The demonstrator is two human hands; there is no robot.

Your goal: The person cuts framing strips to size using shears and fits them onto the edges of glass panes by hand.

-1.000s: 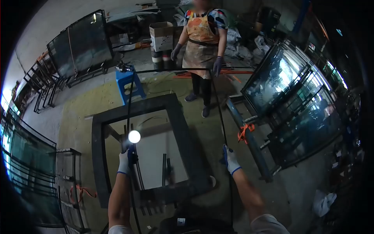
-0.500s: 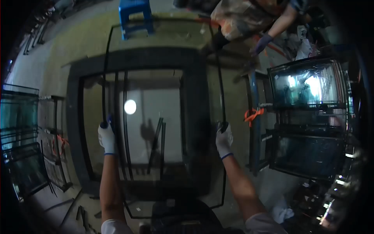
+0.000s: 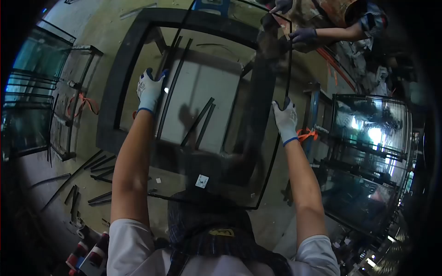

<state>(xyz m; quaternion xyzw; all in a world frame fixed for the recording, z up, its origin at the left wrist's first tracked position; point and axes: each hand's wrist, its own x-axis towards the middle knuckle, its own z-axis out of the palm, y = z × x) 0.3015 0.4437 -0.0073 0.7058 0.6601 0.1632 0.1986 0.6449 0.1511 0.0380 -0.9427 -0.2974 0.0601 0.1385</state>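
A large glass pane (image 3: 201, 181) with a dark border and a small white label hangs tilted in front of my body. My left hand (image 3: 149, 91), in a white glove with blue fingertips, grips its left edge. On the right edge my right hand (image 3: 285, 118), gloved the same way, is closed around the border. A co-worker's dark-gloved hand (image 3: 304, 37) touches the pane's far right edge, with their other hand (image 3: 281, 6) by the far corner. Below the pane, seen through it, lies a thick black rectangular frame (image 3: 120, 85) around a pale board (image 3: 205, 83).
Racks of glass panels stand at left (image 3: 34, 119) and right (image 3: 368, 133), with orange straps (image 3: 83, 105) tied on. Black strips (image 3: 99, 163) litter the floor at lower left. A blue stool (image 3: 212, 6) is at the far side.
My view has shifted, and the stool and black frame sit higher in it. Both hands, still holding the pane, appear higher. The co-worker's hands have come to the pane's far right corner.
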